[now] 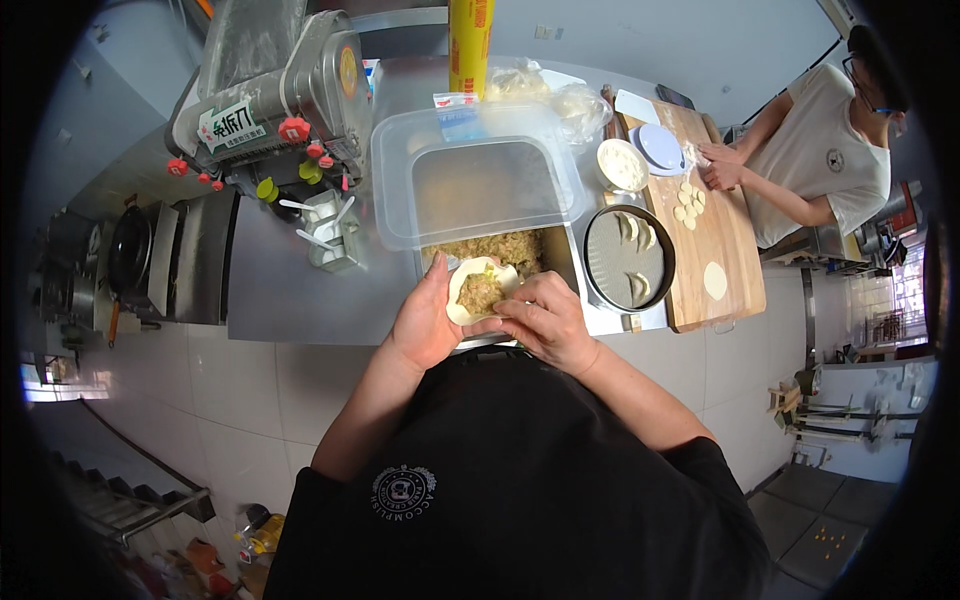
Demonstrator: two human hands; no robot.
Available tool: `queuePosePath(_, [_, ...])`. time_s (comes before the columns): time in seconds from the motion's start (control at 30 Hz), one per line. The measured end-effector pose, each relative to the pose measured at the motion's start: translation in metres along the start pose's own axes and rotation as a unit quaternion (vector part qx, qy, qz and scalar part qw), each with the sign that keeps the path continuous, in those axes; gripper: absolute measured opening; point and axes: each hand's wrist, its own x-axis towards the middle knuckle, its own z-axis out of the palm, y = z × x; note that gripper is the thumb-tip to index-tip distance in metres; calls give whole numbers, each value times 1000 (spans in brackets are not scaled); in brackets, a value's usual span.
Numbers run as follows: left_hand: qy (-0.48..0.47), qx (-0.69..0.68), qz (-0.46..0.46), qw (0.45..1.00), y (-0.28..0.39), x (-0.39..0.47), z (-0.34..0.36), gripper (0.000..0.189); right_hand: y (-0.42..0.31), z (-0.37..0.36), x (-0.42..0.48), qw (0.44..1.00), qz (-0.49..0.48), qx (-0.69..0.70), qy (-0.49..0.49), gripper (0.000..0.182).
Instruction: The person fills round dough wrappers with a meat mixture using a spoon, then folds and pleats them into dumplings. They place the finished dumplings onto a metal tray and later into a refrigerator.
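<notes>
My left hand (426, 321) cradles a round dough wrapper (455, 301), which lies unfolded with a mound of minced filling (480, 291) on it. The fingertips of my right hand (553, 321) are bunched at the wrapper's lower right edge, appearing to grip it. Just beyond both hands, more minced filling (487, 246) fills a metal container (556, 259). A translucent plastic lid (394, 191) covers the far part of that container. To the right, a round dark-rimmed pan (616, 281) holds a few folded dumplings (638, 288).
A wooden board (686, 277) at right carries dough pieces (688, 204) and a flat wrapper (715, 280). A co-worker's hands (724, 165) press on it. A flour bowl (622, 165) stands nearby. Left are a seasoning box (334, 259) with spoons and a dough-pressing machine (262, 120).
</notes>
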Motion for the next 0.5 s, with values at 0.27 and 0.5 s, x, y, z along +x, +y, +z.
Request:
queuePosePath(0.27, [-2,-1,-8,1000,-18,7,-1,71,3,-12,-8,1000,11,9,-7,20])
queuePosePath(0.5, [-89,216,103,967,-30,14,-1,75,-1,-20,-5,991,109,58,47,16])
